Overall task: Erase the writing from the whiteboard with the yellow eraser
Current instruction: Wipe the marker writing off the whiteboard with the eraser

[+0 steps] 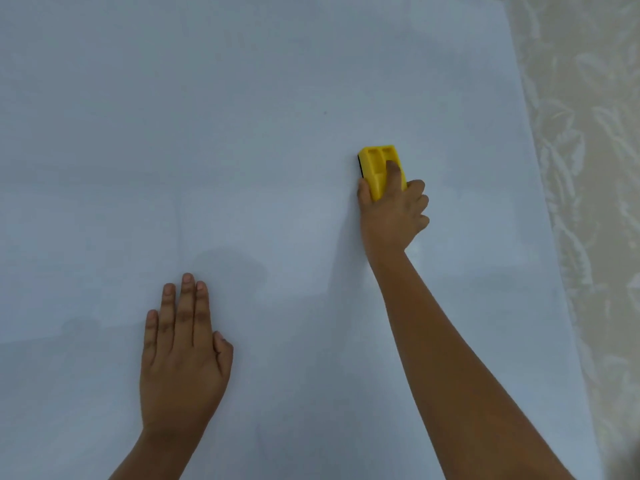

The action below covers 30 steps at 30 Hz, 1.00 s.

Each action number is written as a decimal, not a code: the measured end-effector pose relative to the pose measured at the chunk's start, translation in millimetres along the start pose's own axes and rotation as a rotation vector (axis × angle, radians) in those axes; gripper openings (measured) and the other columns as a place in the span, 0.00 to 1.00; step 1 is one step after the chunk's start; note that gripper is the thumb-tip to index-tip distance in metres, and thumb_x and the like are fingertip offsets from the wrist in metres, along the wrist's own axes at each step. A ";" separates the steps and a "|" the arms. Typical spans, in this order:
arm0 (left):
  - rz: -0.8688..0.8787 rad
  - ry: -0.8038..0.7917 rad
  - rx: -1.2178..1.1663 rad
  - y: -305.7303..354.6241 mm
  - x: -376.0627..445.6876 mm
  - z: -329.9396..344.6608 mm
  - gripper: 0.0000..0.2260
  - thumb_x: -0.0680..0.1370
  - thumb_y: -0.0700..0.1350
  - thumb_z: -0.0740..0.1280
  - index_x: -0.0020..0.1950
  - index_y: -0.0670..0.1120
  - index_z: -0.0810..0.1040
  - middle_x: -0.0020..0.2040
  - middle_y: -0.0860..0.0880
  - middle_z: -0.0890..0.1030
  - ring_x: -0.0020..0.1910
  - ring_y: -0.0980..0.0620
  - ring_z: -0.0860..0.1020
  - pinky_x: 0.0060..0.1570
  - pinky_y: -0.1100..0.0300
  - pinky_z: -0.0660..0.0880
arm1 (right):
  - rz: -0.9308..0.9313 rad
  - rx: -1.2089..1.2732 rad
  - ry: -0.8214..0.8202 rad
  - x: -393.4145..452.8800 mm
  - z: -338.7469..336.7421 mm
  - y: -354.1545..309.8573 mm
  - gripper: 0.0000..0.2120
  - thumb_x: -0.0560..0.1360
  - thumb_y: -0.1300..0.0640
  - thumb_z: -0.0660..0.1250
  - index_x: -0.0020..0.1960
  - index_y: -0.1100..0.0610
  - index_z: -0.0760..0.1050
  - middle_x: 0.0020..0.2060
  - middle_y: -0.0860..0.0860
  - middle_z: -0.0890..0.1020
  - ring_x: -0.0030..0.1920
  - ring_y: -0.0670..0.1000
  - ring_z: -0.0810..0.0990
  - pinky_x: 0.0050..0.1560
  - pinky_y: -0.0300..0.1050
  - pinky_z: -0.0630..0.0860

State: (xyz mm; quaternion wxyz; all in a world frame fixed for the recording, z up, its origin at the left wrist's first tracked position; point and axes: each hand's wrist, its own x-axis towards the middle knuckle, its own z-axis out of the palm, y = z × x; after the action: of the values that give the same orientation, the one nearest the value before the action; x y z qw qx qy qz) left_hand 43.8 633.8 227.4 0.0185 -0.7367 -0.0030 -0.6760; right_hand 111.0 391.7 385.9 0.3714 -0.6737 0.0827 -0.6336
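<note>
A pale whiteboard sheet (259,133) fills nearly the whole head view. I see no clear writing on it, only a tiny dark speck (325,113) near the upper middle and faint smudges. My right hand (393,213) grips the yellow eraser (379,169), which lies flat against the sheet right of centre, my index finger on its top. The eraser has a black felt edge on its left side. My left hand (183,358) rests flat on the sheet at the lower left, fingers straight and close together, holding nothing.
A cream patterned cloth with leaf shapes (588,168) runs along the right side, beyond the sheet's slanted right edge (540,188). Faint fold lines cross the sheet.
</note>
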 end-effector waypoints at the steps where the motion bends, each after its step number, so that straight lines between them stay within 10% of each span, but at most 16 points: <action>1: 0.006 0.002 0.002 -0.7 0.3 -0.2 0.26 0.77 0.44 0.49 0.74 0.38 0.57 0.74 0.39 0.60 0.74 0.42 0.57 0.73 0.49 0.49 | -0.017 0.007 -0.008 -3.2 1.9 -9.3 0.26 0.75 0.40 0.58 0.69 0.47 0.61 0.54 0.59 0.71 0.53 0.61 0.71 0.47 0.52 0.67; 13: 0.012 0.010 0.014 -1.8 -0.2 -1.5 0.26 0.76 0.43 0.51 0.73 0.36 0.59 0.73 0.37 0.61 0.73 0.41 0.59 0.72 0.46 0.52 | -0.642 -0.012 -0.007 -99.5 -7.2 29.4 0.22 0.69 0.39 0.61 0.58 0.47 0.75 0.45 0.57 0.80 0.40 0.59 0.78 0.37 0.48 0.72; 30: 0.021 0.006 0.011 -2.3 -1.7 0.2 0.26 0.77 0.45 0.49 0.74 0.36 0.57 0.74 0.38 0.60 0.74 0.42 0.57 0.73 0.49 0.49 | 0.300 0.013 -0.053 47.3 -21.0 122.2 0.28 0.75 0.39 0.57 0.70 0.49 0.58 0.61 0.64 0.68 0.61 0.65 0.66 0.58 0.64 0.65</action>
State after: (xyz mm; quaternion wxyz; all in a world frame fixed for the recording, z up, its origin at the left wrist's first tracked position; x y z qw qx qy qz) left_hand 43.9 636.1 225.7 0.0295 -0.7346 0.0010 -0.6778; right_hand 144.4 269.1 347.8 0.4684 -0.6679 0.1683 -0.5534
